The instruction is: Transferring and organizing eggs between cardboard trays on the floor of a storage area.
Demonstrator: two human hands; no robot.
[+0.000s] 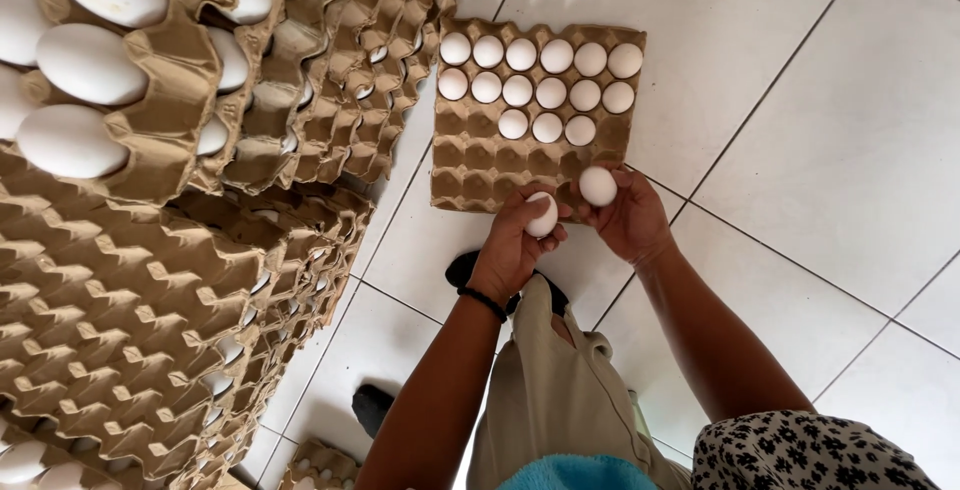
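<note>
A brown cardboard egg tray (470, 165) lies on the white tiled floor, its far rows filled with several white eggs (535, 90) and its near rows bare. My left hand (512, 245) holds a white egg (543, 216) just above the tray's near edge. My right hand (632, 220) holds another white egg (598, 186) over the tray's near right part. A black band sits on my left wrist.
Tall stacks of brown egg trays (150, 320) rise at the left, some holding white eggs (90, 62). More stacked trays (350, 80) stand behind them. My beige trouser leg (545, 390) and a dark shoe (465, 268) are below the hands.
</note>
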